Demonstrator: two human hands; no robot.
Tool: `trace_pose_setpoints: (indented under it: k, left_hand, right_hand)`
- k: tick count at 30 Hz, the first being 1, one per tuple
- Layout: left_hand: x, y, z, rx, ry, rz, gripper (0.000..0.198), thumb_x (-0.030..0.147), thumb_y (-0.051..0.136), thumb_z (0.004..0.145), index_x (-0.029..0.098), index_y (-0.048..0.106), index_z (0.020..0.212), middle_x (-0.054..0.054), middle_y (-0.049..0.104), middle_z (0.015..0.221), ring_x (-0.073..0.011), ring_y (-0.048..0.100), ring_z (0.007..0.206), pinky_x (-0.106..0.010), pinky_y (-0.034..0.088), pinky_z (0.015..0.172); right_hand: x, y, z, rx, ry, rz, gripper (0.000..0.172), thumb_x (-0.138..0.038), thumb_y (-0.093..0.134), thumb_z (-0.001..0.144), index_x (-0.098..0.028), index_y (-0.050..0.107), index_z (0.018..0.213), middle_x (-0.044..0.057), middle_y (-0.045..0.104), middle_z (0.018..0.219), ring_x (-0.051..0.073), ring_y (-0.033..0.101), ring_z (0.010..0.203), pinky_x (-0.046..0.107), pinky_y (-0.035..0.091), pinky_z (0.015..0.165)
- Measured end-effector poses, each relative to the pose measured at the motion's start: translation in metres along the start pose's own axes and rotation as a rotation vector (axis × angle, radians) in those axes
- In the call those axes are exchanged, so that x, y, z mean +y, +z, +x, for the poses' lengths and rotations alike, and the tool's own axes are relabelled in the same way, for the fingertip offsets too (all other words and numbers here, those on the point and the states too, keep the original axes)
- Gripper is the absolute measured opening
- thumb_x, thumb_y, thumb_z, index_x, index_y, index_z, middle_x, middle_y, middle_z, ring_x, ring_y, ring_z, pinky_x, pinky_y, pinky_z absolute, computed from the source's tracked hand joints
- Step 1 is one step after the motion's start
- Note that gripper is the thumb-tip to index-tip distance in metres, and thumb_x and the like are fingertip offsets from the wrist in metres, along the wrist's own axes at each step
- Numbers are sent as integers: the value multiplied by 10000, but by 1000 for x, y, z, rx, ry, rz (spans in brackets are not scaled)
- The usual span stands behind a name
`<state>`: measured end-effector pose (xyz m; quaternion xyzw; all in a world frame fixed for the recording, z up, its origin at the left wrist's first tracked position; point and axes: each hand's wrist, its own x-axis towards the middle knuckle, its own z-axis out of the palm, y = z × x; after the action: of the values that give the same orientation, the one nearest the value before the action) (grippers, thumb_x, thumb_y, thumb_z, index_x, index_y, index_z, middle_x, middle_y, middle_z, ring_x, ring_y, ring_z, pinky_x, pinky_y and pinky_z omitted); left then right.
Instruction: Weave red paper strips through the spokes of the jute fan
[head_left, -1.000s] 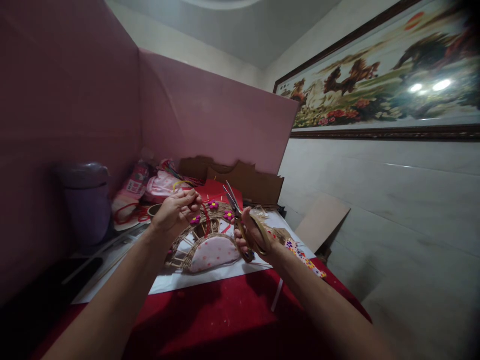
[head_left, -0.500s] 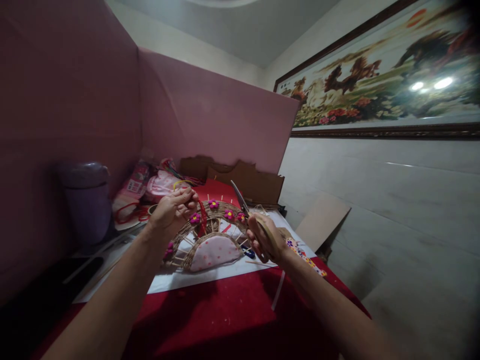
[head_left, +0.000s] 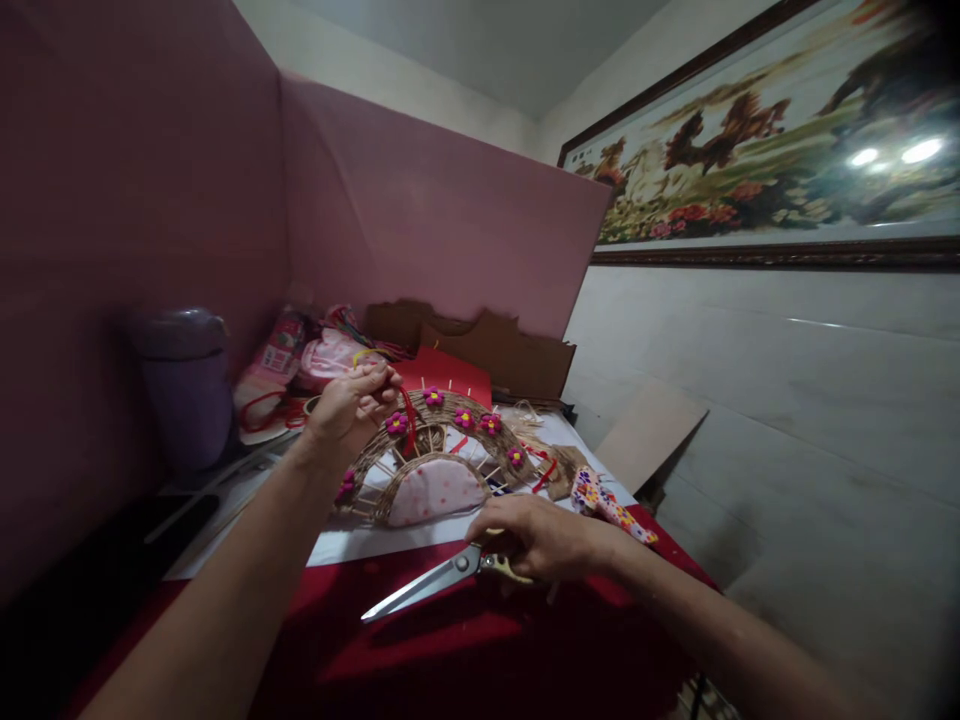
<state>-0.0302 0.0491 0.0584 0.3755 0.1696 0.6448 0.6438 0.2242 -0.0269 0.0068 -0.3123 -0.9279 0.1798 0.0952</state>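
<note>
- Centrally, woven rattan arch (head_left: 442,440): lies on the white sheet (head_left: 352,545); five pink flowers (head_left: 464,418) sit along its rim, a pink dotted cushion (head_left: 436,493) fills its hollow. Spokes jut bare, so weaving seems unfinished.
- Left hand (head_left: 346,410): at the arch's left top, fingers pinched shut on a red cord (head_left: 409,420).
- Right hand (head_left: 541,538): in front of the arch, closed around the scissors (head_left: 431,582), blades together, low over the red cloth (head_left: 450,650).
- Purple bin (head_left: 184,380): left of the arch.
</note>
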Motion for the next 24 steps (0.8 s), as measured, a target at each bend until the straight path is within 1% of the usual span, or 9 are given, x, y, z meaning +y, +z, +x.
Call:
trace_pose_setpoints:
  k: [5, 9, 11, 13, 15, 16, 17, 20, 24]
  left_hand:
    - [0, 1, 0, 33, -10, 9, 155, 29, 503, 793, 102, 562, 670, -39, 576, 639, -63, 524, 496, -142, 454, 449]
    - [0, 1, -1, 29, -20, 15, 156, 38, 503, 800, 92, 574, 672, -41, 578, 638, -59, 523, 487, -132, 441, 427]
    - [0, 1, -1, 33, -27, 11, 154, 41, 509, 797, 92, 574, 667, -45, 580, 636, -60, 517, 480, -128, 430, 410]
    - [1, 1, -1, 49, -31, -3, 159, 32, 503, 797, 97, 572, 669, -47, 581, 631, -61, 512, 476, -131, 432, 410]
    - [1, 2, -1, 59, -34, -19, 171, 19, 487, 802, 99, 568, 675, -49, 583, 628, -61, 509, 475, -133, 440, 420]
    - [1, 2, -1, 59, -36, -24, 177, 15, 478, 806, 99, 567, 677, -50, 584, 628, -61, 509, 475, -132, 440, 420]
    - [2, 2, -1, 61, -36, -25, 182, 12, 471, 809, 97, 566, 679, -51, 584, 627, -61, 510, 474, -131, 440, 420]
    - [2, 3, -1, 64, -25, -19, 183, 15, 467, 815, 91, 568, 682, -49, 585, 625, -61, 516, 471, -131, 443, 419]
    - [1, 1, 0, 58, -31, 5, 197, 21, 465, 819, 83, 574, 667, -50, 587, 619, -59, 516, 459, -132, 441, 410]
  right_hand:
    - [19, -10, -1, 7, 42, 43, 495, 7, 533, 638, -209, 636, 1071, 47, 651, 1024, 182, 590, 915, 285, 453, 781]
    - [32, -17, -5, 90, 102, 212, 425, -46, 574, 654, -206, 648, 1041, 36, 651, 983, 180, 592, 891, 295, 462, 767]
    - [42, -25, -5, 180, 157, 347, 368, -119, 612, 674, -201, 638, 1031, 19, 653, 905, 163, 602, 801, 288, 472, 711]
    - [56, -36, -5, 380, 265, 411, 348, -230, 636, 702, -189, 609, 1047, -4, 636, 784, 138, 587, 668, 272, 470, 630]
    - [77, -49, -3, 635, 412, 319, 420, -284, 681, 672, -176, 578, 1064, -8, 632, 764, 135, 580, 668, 261, 465, 631]
    - [88, -55, -1, 734, 535, 223, 441, -278, 711, 631, -174, 580, 1040, -12, 635, 764, 139, 588, 695, 253, 464, 644]
    - [100, -60, 1, 776, 599, 179, 448, -243, 726, 602, -159, 581, 1018, 1, 643, 789, 147, 593, 724, 252, 460, 656]
    - [133, -64, 12, 820, 751, 76, 381, -135, 725, 535, -149, 618, 900, 26, 654, 787, 173, 598, 740, 259, 441, 660]
    - [160, -51, 30, 809, 896, -45, 332, -123, 720, 528, -147, 641, 850, 66, 670, 828, 222, 604, 808, 284, 420, 684]
